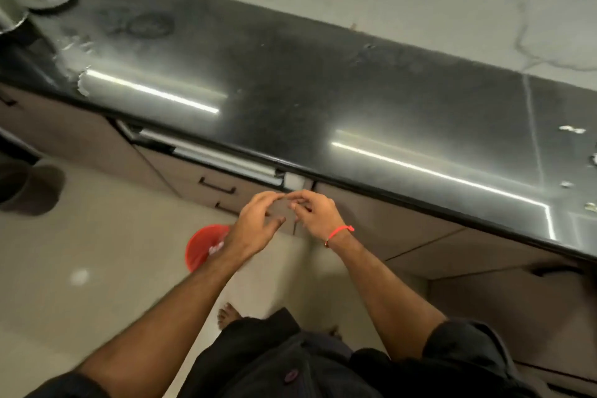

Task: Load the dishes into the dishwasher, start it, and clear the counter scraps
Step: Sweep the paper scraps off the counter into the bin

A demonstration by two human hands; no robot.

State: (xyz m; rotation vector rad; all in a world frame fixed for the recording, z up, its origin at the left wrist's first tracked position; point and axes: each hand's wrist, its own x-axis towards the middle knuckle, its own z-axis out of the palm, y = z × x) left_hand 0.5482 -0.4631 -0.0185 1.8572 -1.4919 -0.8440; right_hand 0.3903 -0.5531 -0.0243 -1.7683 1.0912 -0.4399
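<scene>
Both my arms reach forward, down below the counter point(323, 81) edge, hands meeting in front of the cabinets. My left hand point(258, 223) is half open — fingers curled, thumb stuck out to the right, palm turned toward the other hand. My right hand point(315, 212) is also loosely curled, red thread point(339, 231) on the wrist. Fingertips of both nearly touch at the top, just below a small white patch point(294, 181) under the counter lip. Can't tell if either hand has anything pinched — too blurred and too small.

Dishwasher point(210, 157): a metal strip shows under the counter, far left of my hands, door looks slightly ajar. Scraps point(571, 129) lie as pale bits on the counter's far right; a few more flecks point(76, 45) at its left end. Red bin point(203, 247) on the floor, partly hidden behind my left wrist.
</scene>
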